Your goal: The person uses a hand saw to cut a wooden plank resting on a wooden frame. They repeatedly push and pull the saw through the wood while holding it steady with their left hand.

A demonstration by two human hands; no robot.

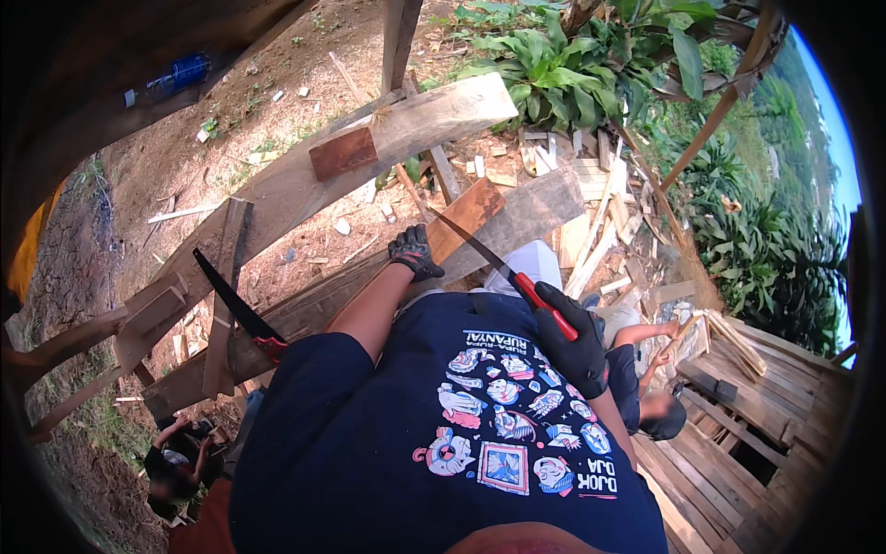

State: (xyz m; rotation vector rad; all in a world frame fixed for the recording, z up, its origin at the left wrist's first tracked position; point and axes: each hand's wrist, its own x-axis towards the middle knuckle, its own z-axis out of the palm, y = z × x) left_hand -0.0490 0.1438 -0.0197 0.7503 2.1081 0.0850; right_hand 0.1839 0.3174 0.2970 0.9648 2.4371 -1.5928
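Observation:
A reddish-brown board (472, 214) lies across a long grey plank (544, 208) in front of me. My left hand (417, 255), in a dark work glove, is closed over the board's left end and pins it down; the fingertips are partly hidden. With my right hand (574, 343), also gloved, I grip a hand saw (531, 297) by its red handle. Its narrow blade points up and left, the tip over the board's edge near the middle. I cannot tell whether the teeth touch the wood.
Another saw (233, 297) with a black blade rests on timber at left. A thick curved beam (277, 194) carries a small brown block (343, 153). Scrap wood (591, 222) litters the ground. One person (646, 369) handles wood strips at right; another person (175, 466) is at lower left.

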